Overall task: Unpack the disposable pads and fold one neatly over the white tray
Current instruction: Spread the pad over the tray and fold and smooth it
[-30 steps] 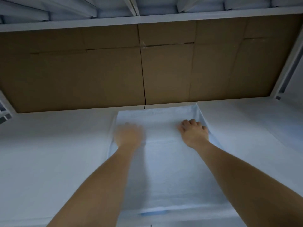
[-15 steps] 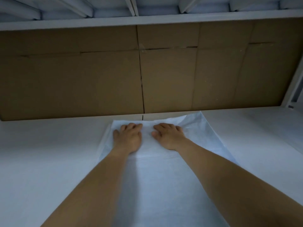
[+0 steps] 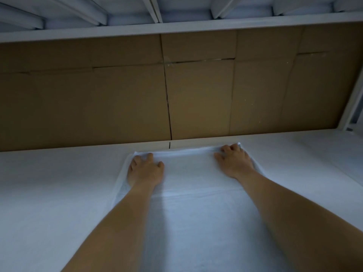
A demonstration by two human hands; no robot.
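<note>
A pale blue-white disposable pad point(image 3: 196, 214) lies spread out in front of me and reaches to the back of the white surface. The white tray is hidden; I cannot tell its outline under the pad. My left hand point(image 3: 145, 171) sits on the pad's far left corner, fingers bent down onto the raised edge. At the far right corner my right hand point(image 3: 233, 161) does the same, its fingertips curled over the rim of the pad. A crease runs across the pad just behind my wrists.
A brown cardboard wall point(image 3: 196, 99) stands directly behind the pad's far edge. A white shelf rail point(image 3: 176, 26) runs overhead, and a white post point(image 3: 351, 107) stands at the right. White sheeting point(image 3: 59, 183) covers the surface on both sides.
Both hands have slid apart from the middle of the pad's far edge out to its two far corners. The far edge now lies straighter and closer to the cardboard.
</note>
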